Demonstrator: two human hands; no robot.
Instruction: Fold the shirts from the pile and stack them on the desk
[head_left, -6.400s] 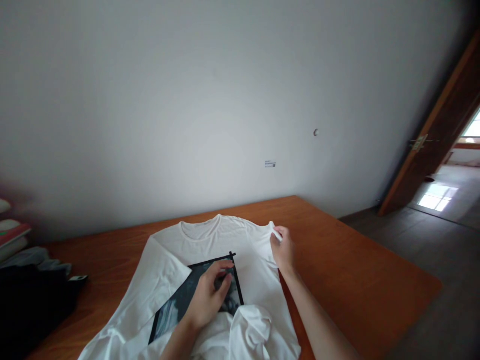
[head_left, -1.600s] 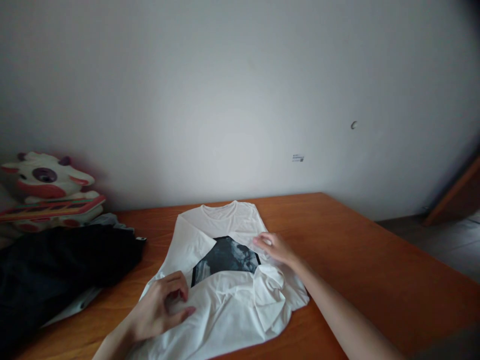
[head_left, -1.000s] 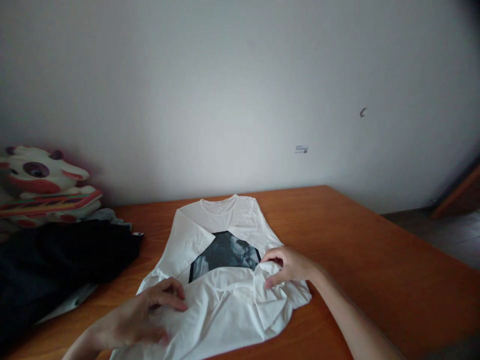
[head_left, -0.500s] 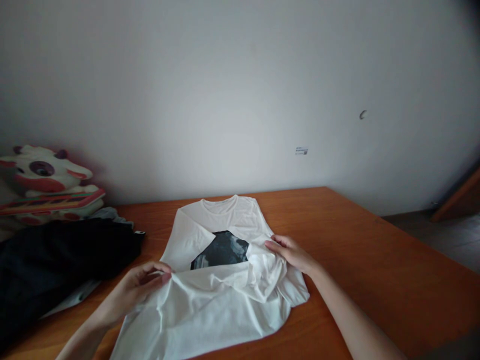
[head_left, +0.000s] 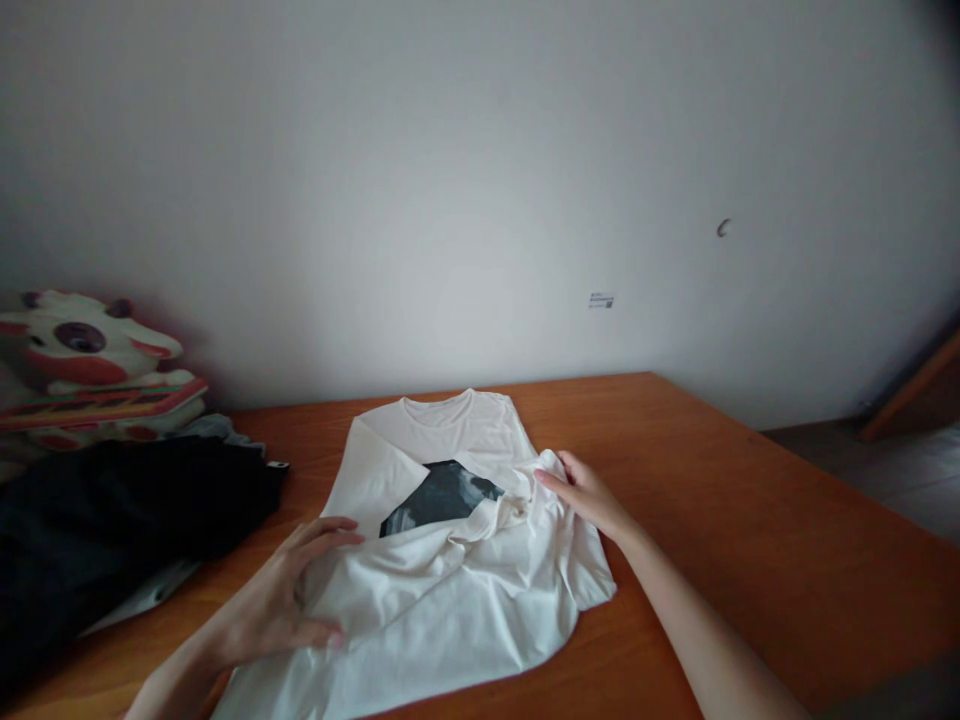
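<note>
A white T-shirt [head_left: 450,610] with a dark printed patch lies on the wooden table, its collar toward the wall. The left sleeve is laid inward over the print, and the lower part is bunched across the middle. My left hand [head_left: 289,590] rests over the shirt's left side with thumb and fingers spread apart. Pinched between the thumb and fingers of my right hand [head_left: 577,485] is a bunched fold at the shirt's right edge, slightly raised.
A heap of black clothing [head_left: 142,500] lies at the left, with lighter cloth under it. Behind it a cow-shaped toy keyboard [head_left: 105,370] stands by the wall. The wooden table [head_left: 720,520] ends at a slanting right edge.
My left hand has let go of the fabric edge and opened. My right hand has moved slightly up, lifting its fold, and the cloth between the hands is more wrinkled.
</note>
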